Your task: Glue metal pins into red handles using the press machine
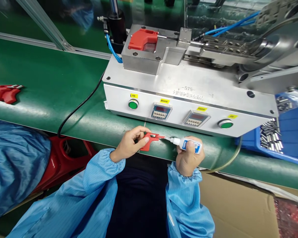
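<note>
Right now our left hand [130, 142] pinches a small red plastic part [151, 138] between thumb and fingers, holding it out level in front of the worktop's [52, 82] front edge so its right-hand tip is exposed. Our right hand [188, 158] is closed around a small white glue bottle [188, 144], laid sideways with its nozzle pointing left, just touching or almost touching that tip; we cannot tell which. Both hands sit close together, likely to steady the fine nozzle against the part. Behind them stands a metal press machine [188, 96] with two green buttons, and a red piece [143, 40] seated in its fixture. The bottle's label is too small to read, our fingers hide much of the part, and a blue bin of metal pins [283, 135] is cut off at right.
</note>
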`<state>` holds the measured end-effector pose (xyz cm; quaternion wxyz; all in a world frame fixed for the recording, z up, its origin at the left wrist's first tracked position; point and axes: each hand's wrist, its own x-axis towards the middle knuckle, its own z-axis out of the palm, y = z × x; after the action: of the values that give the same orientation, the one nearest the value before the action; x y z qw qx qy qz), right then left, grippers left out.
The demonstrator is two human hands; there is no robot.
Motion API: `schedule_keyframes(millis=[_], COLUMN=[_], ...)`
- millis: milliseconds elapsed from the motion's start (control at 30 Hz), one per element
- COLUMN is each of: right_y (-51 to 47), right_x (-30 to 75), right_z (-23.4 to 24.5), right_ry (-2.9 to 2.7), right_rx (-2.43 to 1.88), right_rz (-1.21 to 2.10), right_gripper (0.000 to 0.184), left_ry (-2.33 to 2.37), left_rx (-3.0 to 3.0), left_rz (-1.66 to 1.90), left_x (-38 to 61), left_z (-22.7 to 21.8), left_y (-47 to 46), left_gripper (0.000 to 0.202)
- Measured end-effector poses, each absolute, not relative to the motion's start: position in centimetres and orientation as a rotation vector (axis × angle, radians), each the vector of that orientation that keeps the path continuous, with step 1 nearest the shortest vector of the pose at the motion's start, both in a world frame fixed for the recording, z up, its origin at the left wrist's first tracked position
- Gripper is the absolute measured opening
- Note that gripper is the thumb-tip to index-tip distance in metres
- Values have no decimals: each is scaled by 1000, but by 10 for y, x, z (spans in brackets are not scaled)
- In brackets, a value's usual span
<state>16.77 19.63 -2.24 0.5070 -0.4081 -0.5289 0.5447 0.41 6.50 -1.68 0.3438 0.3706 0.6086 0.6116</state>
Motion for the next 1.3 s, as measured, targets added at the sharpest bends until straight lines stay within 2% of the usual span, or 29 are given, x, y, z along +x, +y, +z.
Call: schedule_keyframes(millis=[1300], right_y=[195], right_x=[170], right_z=[-22], right_ry=[-1268], right_rx=[-1004], right_rz=[1314], right_gripper=[45], left_ry=[1578], left_rx=[978], left_rz=[1576], left_x=[5], left_z=[-18], left_y=[64], left_gripper=[29])
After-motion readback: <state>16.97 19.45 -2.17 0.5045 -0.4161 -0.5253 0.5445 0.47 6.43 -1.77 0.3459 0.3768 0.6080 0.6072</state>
